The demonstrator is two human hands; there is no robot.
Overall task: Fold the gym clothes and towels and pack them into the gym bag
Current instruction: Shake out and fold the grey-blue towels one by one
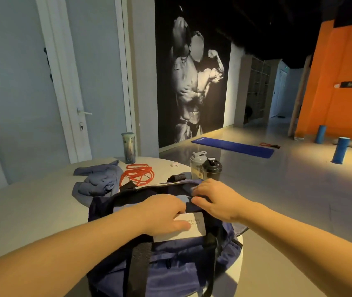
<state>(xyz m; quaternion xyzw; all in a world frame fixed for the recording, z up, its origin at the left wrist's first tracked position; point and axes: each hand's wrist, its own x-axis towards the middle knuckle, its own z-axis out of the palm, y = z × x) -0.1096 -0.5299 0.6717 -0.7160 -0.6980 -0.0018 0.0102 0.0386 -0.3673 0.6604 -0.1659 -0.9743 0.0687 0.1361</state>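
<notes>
A dark blue gym bag (170,264) with black straps and a white label sits on the round white table (31,211) right in front of me. My left hand (162,213) grips the near edge of the bag's opening by the label. My right hand (215,200) pinches the fabric at the far right of the opening. A crumpled grey-blue garment or towel (98,179) lies on the table behind the bag to the left. What is inside the bag is hidden.
A red skipping rope (137,174) lies coiled behind the bag. A tall tumbler (128,147), a small white case (174,165) and two shaker bottles (206,167) stand at the table's far side. A blue mat (232,146) and blue foam rollers (341,150) are on the floor.
</notes>
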